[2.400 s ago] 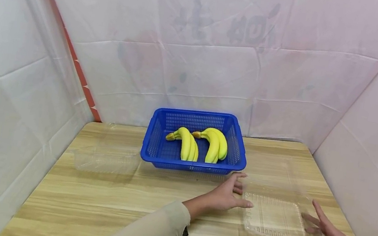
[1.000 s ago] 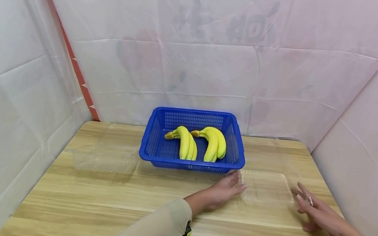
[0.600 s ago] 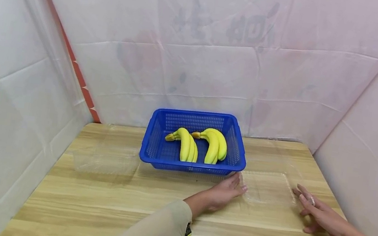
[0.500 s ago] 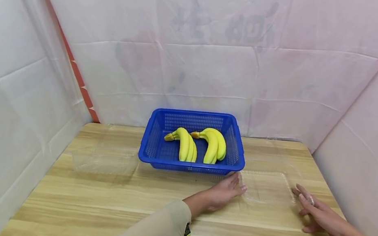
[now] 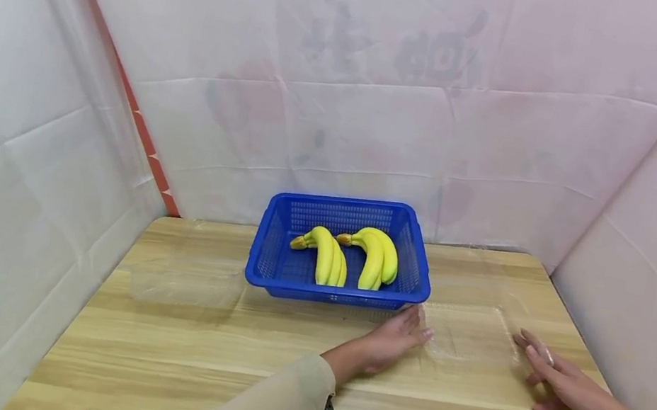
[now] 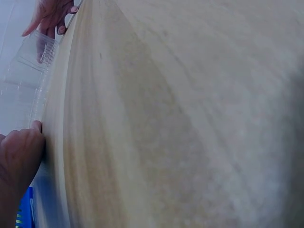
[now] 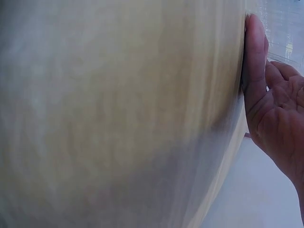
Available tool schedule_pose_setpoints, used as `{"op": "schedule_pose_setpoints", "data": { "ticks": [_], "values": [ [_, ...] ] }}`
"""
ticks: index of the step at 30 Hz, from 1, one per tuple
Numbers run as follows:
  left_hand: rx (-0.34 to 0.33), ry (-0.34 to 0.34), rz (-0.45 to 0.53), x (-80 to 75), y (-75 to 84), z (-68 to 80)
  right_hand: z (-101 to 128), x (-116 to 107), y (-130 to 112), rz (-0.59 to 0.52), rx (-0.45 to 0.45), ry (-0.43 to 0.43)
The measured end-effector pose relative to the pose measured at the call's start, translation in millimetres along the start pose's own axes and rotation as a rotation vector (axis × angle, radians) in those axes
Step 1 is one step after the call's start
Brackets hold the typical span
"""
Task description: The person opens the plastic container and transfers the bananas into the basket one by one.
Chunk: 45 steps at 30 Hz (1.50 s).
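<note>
The clear tray (image 5: 466,331), right of the blue basket (image 5: 336,291), has barely shifted since a moment ago. Left hand (image 5: 394,335) and right hand (image 5: 564,386) stay flat-fingered at its ends (gripping nothing).

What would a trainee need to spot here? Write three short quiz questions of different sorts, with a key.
1. True or false: the two bunches of bananas lie in the blue basket.
2. The left hand and right hand sit at either side of which thing? A) clear plastic tray B) blue basket C) a cup
3. Fill in: a second clear container lies on the wooden table to the ____ of the basket, in the head view.

Key:
1. True.
2. A, the clear plastic tray.
3. Left.
</note>
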State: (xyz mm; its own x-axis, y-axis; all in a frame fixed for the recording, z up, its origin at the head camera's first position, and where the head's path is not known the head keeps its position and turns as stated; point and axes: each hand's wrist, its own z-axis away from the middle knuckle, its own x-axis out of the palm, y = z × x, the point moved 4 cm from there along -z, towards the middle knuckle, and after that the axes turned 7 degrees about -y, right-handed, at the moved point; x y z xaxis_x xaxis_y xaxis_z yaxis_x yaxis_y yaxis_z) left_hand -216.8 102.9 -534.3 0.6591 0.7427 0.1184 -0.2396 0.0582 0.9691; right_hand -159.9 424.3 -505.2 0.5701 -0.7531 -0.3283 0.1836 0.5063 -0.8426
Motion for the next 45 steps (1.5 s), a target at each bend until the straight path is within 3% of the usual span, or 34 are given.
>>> {"op": "schedule_pose_setpoints", "data": {
  "ticks": [15, 25, 30, 33, 37, 40, 45],
  "values": [
    [0.019, 0.017, 0.064, 1.7, -0.3, -2.1, 1, -3, 1, -0.031, -0.004, -0.009],
    [0.042, 0.056, 0.110, 5.9, 2.6, 0.3, 13, -4, -1, -0.049, -0.071, -0.004],
    [0.063, 0.073, 0.167, 4.9, 1.9, 0.8, 21, 7, -7, 0.026, -0.034, 0.009],
    [0.068, 0.128, 0.186, 0.7, 0.4, 6.2, 21, 17, -19, 0.135, -0.015, 0.060],
    [0.021, 0.197, 0.086, -8.4, 1.6, 24.0, 17, 32, -35, 0.345, 0.008, 0.152],
    [-0.021, 0.202, -0.049, -14.5, 4.5, 43.0, 14, 47, -46, 0.454, 0.013, 0.175],
    [-0.009, 0.155, -0.253, -24.5, 6.5, 77.4, 11, 76, -62, 0.447, -0.080, 0.157]
  ]
}}
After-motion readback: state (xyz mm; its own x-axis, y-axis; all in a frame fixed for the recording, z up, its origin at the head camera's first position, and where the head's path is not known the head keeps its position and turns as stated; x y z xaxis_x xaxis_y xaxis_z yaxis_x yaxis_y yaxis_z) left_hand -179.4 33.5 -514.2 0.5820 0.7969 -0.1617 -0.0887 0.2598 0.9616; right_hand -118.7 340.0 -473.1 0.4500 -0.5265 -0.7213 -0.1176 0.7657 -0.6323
